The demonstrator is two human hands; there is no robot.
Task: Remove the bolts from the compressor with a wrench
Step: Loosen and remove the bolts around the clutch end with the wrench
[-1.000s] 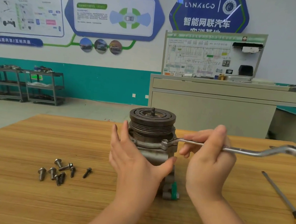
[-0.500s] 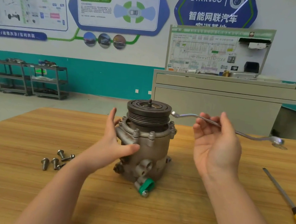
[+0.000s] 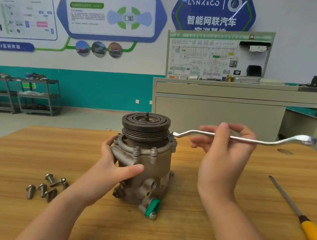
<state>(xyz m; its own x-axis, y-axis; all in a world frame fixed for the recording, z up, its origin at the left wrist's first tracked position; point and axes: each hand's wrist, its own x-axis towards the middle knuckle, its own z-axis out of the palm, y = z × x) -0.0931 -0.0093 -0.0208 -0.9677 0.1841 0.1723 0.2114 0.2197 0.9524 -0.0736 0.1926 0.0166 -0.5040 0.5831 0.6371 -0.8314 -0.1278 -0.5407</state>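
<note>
Standing upright near the middle of the wooden table [image 3: 161, 237], the compressor [image 3: 146, 169] shows its dark grooved pulley [image 3: 145, 126] on top and a green cap [image 3: 153, 207] on a port at its near bottom. The left hand [image 3: 113, 166] grips the left side of the metal body: its thumb lies across the near face and its fingers curl around the far left side, under the flange. The right hand [image 3: 222, 157] is raised to the right of the compressor and pinches the shaft of the wrench [image 3: 249, 139] between the thumb and the curled fingers. The wrench lies almost level, and its left ring end is at a bolt [image 3: 172, 136] on the right edge of the flange; if the ring sits fully over the bolt head, I cannot tell. Its other end points far to the right, beyond the hand. More bolts stand in the near rim of the flange. On the table, left of the compressor and near the left forearm, lies a small group of loose bolts [image 3: 45, 188]. At the right edge of the table lies a screwdriver [image 3: 303, 219] with a yellow handle, well apart from the compressor.
</note>
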